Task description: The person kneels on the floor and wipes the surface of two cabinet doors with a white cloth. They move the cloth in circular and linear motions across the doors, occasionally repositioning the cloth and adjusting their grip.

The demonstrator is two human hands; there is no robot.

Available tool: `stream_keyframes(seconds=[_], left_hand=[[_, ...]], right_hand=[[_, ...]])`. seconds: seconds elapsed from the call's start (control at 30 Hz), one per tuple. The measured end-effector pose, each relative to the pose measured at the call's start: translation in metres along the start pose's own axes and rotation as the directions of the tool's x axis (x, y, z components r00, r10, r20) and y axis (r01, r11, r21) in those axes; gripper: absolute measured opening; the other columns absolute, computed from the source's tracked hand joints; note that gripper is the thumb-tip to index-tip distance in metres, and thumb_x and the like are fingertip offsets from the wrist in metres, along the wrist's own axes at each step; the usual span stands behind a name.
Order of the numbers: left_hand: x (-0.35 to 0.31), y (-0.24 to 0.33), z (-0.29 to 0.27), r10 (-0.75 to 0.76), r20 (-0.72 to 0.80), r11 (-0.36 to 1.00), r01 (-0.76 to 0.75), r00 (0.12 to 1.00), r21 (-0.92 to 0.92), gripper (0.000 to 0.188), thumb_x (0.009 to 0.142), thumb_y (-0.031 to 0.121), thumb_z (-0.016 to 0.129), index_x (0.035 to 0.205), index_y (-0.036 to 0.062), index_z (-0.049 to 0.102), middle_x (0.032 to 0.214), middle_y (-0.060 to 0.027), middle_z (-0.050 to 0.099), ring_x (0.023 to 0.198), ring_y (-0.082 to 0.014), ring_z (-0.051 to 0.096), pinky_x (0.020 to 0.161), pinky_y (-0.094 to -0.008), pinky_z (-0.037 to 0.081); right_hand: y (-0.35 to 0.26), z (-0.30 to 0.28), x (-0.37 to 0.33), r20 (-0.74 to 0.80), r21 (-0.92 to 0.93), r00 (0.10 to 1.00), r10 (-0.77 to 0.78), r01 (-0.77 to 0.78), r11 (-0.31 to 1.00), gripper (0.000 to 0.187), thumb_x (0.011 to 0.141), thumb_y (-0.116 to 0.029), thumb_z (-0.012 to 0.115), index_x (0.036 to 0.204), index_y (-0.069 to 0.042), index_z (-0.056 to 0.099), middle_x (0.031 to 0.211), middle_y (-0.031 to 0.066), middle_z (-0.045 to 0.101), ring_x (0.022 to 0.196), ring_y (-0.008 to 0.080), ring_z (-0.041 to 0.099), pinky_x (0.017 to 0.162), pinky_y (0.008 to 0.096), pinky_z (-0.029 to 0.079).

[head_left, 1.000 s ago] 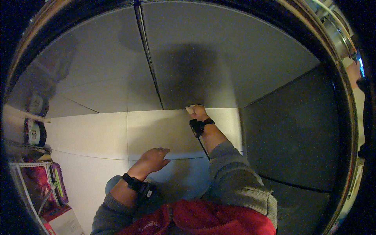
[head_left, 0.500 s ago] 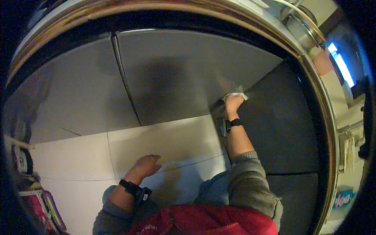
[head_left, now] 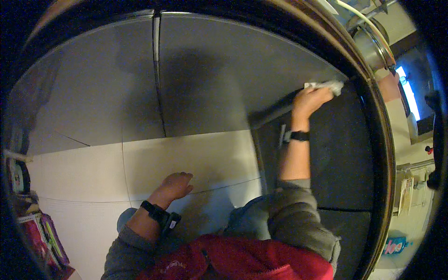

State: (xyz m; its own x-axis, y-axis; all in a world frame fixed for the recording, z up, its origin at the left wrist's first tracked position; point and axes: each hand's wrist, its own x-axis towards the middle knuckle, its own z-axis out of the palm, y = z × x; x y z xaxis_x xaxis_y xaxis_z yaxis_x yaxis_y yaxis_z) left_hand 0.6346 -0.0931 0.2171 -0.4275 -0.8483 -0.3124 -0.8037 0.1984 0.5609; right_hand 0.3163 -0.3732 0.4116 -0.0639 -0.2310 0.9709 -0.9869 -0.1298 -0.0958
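My right hand (head_left: 311, 100) reaches far up and to the right, gripping a crumpled white cloth (head_left: 324, 85) pressed against the upper right corner of a grey cabinet door (head_left: 224, 79). A black wristband sits on that wrist. My left hand (head_left: 175, 185) rests flat with fingers spread on the pale tiled floor (head_left: 93, 172), holding nothing; a black wristband with a small device is on that wrist. A second grey cabinet door (head_left: 93, 93) lies to the left, split from the first by a vertical seam.
A dark panel (head_left: 345, 154) stands to the right of the cabinet door. Above runs a counter edge with a metal pot (head_left: 371, 44) on it. Colourful items (head_left: 37, 228) stack at the lower left. A bright window (head_left: 408, 93) shows at the right.
My right hand with the cloth has slid from the cabinet's lower middle up and to the right, to its top right corner. My left hand stays on the floor.
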Motion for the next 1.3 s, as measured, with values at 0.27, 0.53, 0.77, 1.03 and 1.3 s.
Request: stream_keyframes(seconds=[0.27, 0.53, 0.77, 1.03, 1.3], left_hand=[[-0.018, -0.007, 0.004, 0.037, -0.129, 0.998, -0.044, 0.991, -0.053, 0.041, 0.083, 0.032, 0.06, 0.115, 0.0055, 0.057, 0.109, -0.0173, 0.062, 0.101, -0.0364, 0.058, 0.088, -0.0449, 0.047], [-0.027, 0.003, -0.018, -0.079, -0.009, 0.995, 0.078, 0.997, -0.06, 0.042, 0.084, 0.033, 0.057, 0.115, 0.0057, 0.057, 0.112, -0.0176, 0.061, 0.104, -0.036, 0.057, 0.09, -0.0444, 0.047], [-0.007, 0.003, -0.006, 0.045, -0.023, 0.997, -0.047, 0.999, -0.068, 0.039, 0.083, 0.031, 0.058, 0.113, 0.0051, 0.058, 0.11, -0.0176, 0.062, 0.102, -0.0356, 0.058, 0.09, -0.0445, 0.047], [-0.013, -0.003, 0.002, 0.039, -0.14, 0.997, -0.049, 0.989, -0.067, 0.036, 0.081, 0.029, 0.057, 0.107, 0.0046, 0.059, 0.105, -0.0181, 0.064, 0.098, -0.0352, 0.06, 0.085, -0.0444, 0.049], [-0.025, -0.005, -0.004, -0.028, 0.043, 0.999, 0.029, 0.999, -0.03, 0.036, 0.081, 0.029, 0.057, 0.108, 0.0045, 0.059, 0.108, -0.0172, 0.063, 0.102, -0.0342, 0.059, 0.087, -0.0438, 0.048]], right_hand=[[-0.088, 0.036, -0.301, 0.943, -0.179, 0.28, 0.179, -0.025, 0.984, 0.033, 0.076, -0.015, 0.059, 0.105, 0.001, 0.058, 0.102, 0.0189, 0.06, 0.1, 0.0323, 0.056, 0.09, 0.0431, 0.037], [-0.111, 0.013, -0.243, 0.78, 0.127, 0.392, 0.487, -0.862, 0.491, 0.021, 0.082, -0.001, 0.051, 0.095, 0.015, 0.053, 0.089, 0.0231, 0.058, 0.08, 0.0334, 0.056, 0.07, 0.0383, 0.045], [-0.15, -0.044, -0.123, 0.399, 0.492, 0.903, 0.16, -0.358, 0.794, 0.047, 0.089, -0.003, 0.041, 0.13, 0.015, 0.028, 0.108, 0.0282, 0.041, 0.1, 0.0414, 0.041, 0.094, 0.044, 0.031], [-0.122, -0.02, -0.231, 0.638, 0.069, 0.712, 0.292, -0.431, 0.9, 0.051, 0.086, -0.002, 0.047, 0.13, 0.016, 0.027, 0.13, 0.0347, 0.034, 0.121, 0.0455, 0.033, 0.107, 0.0452, 0.025], [-0.131, -0.026, -0.177, 0.385, 0.265, 0.854, 0.349, -0.464, 0.845, 0.047, 0.089, -0.007, 0.046, 0.126, 0.018, 0.031, 0.127, 0.0345, 0.037, 0.12, 0.0453, 0.035, 0.105, 0.0467, 0.027]])
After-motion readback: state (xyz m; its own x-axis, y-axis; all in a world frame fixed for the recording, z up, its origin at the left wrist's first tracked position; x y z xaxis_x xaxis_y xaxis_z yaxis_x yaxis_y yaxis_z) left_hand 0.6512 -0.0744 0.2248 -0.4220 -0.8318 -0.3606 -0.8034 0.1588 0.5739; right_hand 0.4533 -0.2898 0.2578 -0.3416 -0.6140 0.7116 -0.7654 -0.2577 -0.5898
